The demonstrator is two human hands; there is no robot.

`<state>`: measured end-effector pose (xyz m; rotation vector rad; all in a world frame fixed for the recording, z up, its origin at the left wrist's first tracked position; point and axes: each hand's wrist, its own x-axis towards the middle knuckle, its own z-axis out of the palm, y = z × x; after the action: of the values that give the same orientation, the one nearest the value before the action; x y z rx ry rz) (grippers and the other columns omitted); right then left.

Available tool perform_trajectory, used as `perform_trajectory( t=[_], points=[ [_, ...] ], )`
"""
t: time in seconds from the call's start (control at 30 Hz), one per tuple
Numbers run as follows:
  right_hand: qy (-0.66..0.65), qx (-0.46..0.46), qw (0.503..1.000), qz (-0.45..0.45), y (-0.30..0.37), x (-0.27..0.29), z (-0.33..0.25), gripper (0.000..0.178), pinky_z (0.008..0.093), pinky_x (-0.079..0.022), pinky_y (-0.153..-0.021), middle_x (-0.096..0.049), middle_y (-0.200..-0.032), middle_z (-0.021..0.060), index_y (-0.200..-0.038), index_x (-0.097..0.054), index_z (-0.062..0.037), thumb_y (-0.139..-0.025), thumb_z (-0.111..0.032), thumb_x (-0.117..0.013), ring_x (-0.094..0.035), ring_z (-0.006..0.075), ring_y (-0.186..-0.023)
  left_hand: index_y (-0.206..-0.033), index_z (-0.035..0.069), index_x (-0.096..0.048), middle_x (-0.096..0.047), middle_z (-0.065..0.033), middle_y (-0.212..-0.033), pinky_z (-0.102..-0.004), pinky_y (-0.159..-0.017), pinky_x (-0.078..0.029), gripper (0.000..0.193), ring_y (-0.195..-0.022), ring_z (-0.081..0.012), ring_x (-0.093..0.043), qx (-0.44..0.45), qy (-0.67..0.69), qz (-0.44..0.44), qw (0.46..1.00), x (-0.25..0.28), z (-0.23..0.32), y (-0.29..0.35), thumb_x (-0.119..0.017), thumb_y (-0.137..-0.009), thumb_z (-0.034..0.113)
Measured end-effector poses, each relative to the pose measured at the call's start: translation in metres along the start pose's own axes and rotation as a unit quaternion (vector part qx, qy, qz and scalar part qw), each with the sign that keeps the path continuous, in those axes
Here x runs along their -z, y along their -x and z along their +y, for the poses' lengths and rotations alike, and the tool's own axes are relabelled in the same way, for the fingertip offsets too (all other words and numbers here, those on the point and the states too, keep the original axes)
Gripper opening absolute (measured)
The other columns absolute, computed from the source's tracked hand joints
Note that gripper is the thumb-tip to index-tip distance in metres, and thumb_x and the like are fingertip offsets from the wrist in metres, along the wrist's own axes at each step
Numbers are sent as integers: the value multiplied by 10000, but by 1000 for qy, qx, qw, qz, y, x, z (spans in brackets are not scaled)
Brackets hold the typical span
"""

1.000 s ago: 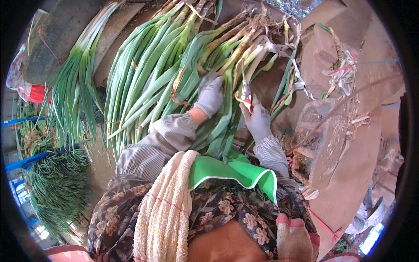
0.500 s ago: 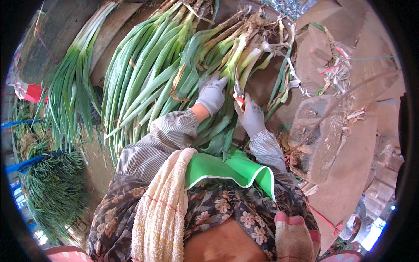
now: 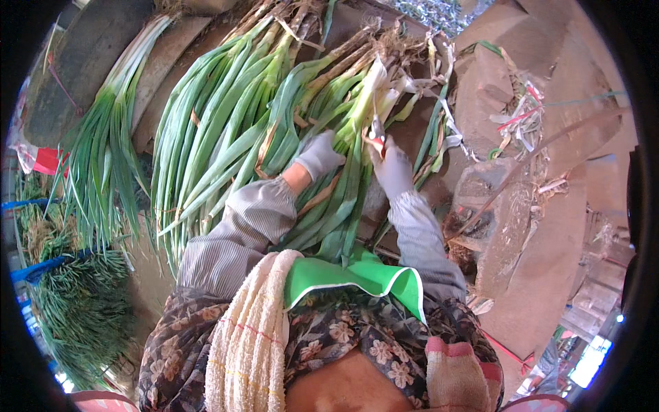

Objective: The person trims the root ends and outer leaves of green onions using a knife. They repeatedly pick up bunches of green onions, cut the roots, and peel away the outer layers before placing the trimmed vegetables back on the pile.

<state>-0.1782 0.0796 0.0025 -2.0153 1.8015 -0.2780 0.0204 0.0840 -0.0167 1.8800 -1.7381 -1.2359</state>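
The green onions [image 3: 357,117] between the two hands lie in the middle of the scene, roots to the far side and leaves fanning toward the person. Their stems run from a brownish, tangled root end into pale yellow-green, then broad, flat leaves of deeper, slightly bluish green; papery whitish skin peels loose near the far end, and a dry tan strip lies among the leaves.

The left hand [image 3: 320,156], in a light grey glove, rests against the leaves from the left, its fingers curled; whether they are clamped on a stalk I cannot tell. The right hand [image 3: 393,168], gloved alike and a little blurred, has its fingers closed on a small red-handled tool [image 3: 377,137] with a metal tip, just beside the stems.

Touching on the left spreads a larger heap of onions [image 3: 213,137], leaves long and drooping, some tips yellowed. Farther left, apart, lies a slimmer bunch [image 3: 123,96] with clean white stems. A dense dark-green pile [image 3: 86,309] sits at the near left. To the right are a brown block [image 3: 487,86] and a tangle of whitish strips [image 3: 527,120]. Nearest the person hang a green cloth [image 3: 357,278] and a cream towel [image 3: 250,336].
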Motion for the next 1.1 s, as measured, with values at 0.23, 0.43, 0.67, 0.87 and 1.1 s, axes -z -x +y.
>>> perform_trajectory(
  t=[0.23,0.43,0.67,0.87,1.1],
  points=[
    [62,13,997,51,-155,-15,34,531,491,-510,-743,-662,-906,256,-985,-622,3,-907,-510,-512,-650,404,-846,-1113,-52,-528,-597,-270,-1084,-414,-899,-444,577,-1047,-391,-574,-36,-21,25,999,-6,-2,-2,-763,-706,283],
    [77,6,996,34,-190,-10,35,500,469,-528,-754,-677,-911,217,-1065,-596,13,-912,-458,-524,-663,373,-875,-1264,-60,-490,-613,-194,-1192,-364,-997,-391,672,-1117,-290,-565,-2,104,28,994,4,-31,-10,-766,-719,217],
    [-32,35,998,40,-22,2,24,375,477,-502,-700,-654,-848,235,-1094,-533,-8,-920,-338,-568,-649,399,-802,-1182,-37,-586,-677,-72,-1021,-298,-856,-489,435,-893,-158,-633,-25,455,-102,884,42,-1,1,-729,-779,45],
    [-136,96,983,77,35,35,10,346,454,-507,-722,-652,-955,215,-1169,-527,-34,-907,-247,-598,-644,395,-854,-1134,-55,-605,-676,-56,-983,-292,-802,-508,390,-832,-143,-629,-89,331,-46,938,46,27,-7,-715,-765,7],
    [-286,9,952,105,64,63,41,257,325,-508,-720,-666,-938,172,-1132,-574,-3,-949,-184,-577,-660,208,-835,-989,17,-645,-679,-200,-867,-404,-756,-538,433,-848,-346,-668,-141,-116,32,983,-36,90,-5,-738,-693,318]
  ],
)
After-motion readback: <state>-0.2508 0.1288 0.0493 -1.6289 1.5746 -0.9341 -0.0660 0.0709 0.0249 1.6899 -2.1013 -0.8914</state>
